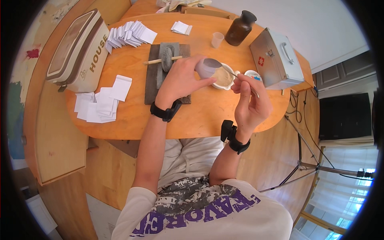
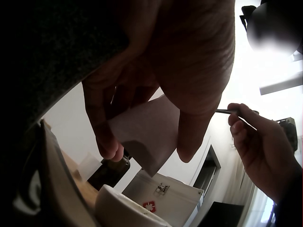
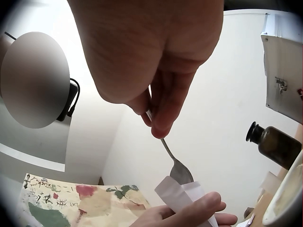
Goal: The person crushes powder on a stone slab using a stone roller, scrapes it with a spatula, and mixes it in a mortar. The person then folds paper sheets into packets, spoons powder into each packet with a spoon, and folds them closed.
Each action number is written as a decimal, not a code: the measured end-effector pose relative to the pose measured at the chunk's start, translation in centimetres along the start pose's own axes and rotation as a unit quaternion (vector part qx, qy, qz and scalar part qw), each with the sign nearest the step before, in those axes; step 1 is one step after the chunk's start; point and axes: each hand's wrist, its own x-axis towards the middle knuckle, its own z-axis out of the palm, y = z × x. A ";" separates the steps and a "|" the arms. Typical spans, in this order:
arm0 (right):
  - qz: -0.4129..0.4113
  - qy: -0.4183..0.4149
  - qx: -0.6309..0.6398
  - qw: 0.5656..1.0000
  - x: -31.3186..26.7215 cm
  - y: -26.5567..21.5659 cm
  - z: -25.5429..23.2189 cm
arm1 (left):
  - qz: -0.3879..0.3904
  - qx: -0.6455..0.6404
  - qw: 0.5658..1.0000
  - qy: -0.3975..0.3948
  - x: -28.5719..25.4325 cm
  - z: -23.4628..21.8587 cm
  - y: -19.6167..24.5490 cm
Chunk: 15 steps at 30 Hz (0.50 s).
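From far off, I see the left hand [image 1: 182, 78] grip a paper packet [image 1: 207, 69], thumb and fingers clamped on its sides, I think to keep its mouth open. The white bowl [image 1: 222, 88] of powder sits close by, maybe to make scooping easy. The right hand [image 1: 254, 103] pinches the spoon [image 3: 182, 171] with its fingertips close together, I guess so the tip can fit in the mouth. I count three heaps of packets [image 1: 105, 103], one held packet, one bowl, one spoon, one brown jar [image 1: 239, 31] and one metal box [image 1: 274, 60].

Free strip along the near table edge [image 1: 196, 134], with slab [image 1: 152, 82], bowl [image 1: 221, 87] and metal case [image 1: 271, 60] beyond
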 end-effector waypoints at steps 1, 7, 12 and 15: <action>0.004 0.006 0.004 1.000 0.0 0.0 0.1 | 0.005 -0.002 1.000 0.001 0.0 0.0 0.0; 0.151 0.121 0.026 0.981 0.1 0.0 0.3 | 0.004 0.020 1.000 0.002 0.0 -0.3 0.5; 0.218 0.034 -0.083 0.972 -0.2 3.0 -0.4 | 0.004 -0.005 1.000 0.005 0.2 -0.5 0.4; 0.220 0.010 -0.084 0.972 -0.8 4.3 -0.1 | 0.009 -0.012 1.000 -0.001 0.2 -0.4 0.4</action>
